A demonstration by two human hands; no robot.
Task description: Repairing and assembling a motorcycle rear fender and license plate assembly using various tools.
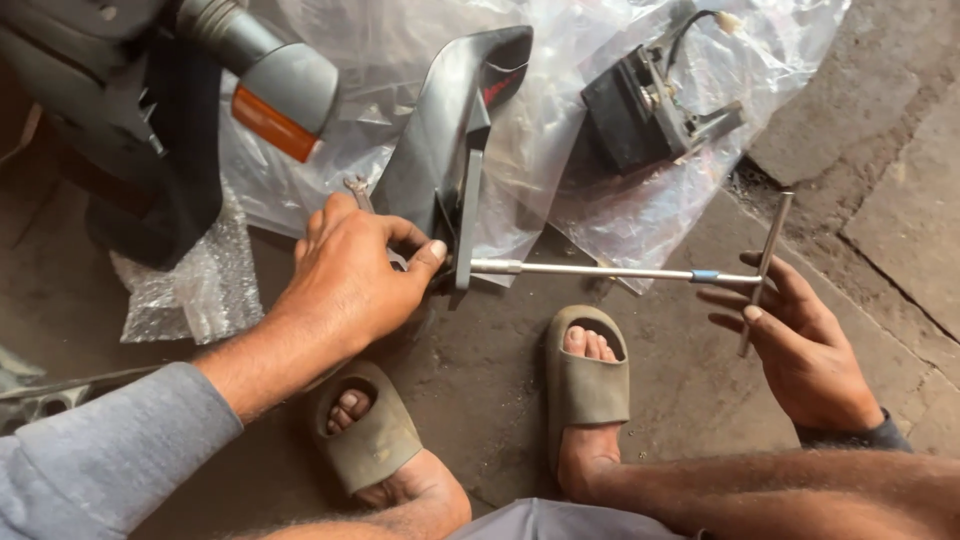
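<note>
My left hand [350, 280] grips a small spanner [360, 195] against the lower edge of a dark grey plastic vehicle panel [440, 150] that stands tilted on clear plastic sheeting. My right hand [795, 335] has its fingers loosely spread around the crossbar of a long metal T-handle wrench [620, 271]. The wrench shaft lies level and its socket end meets the panel's bottom edge beside my left thumb. A blue band marks the shaft near the handle.
Clear plastic sheeting [600, 100] covers the ground behind, holding a black boxy part with a bracket and wire [645, 105]. A grey vehicle piece with an orange indicator lens [270, 95] sits top left. Bubble wrap [190, 290] lies left. My sandalled feet [585, 375] rest on concrete.
</note>
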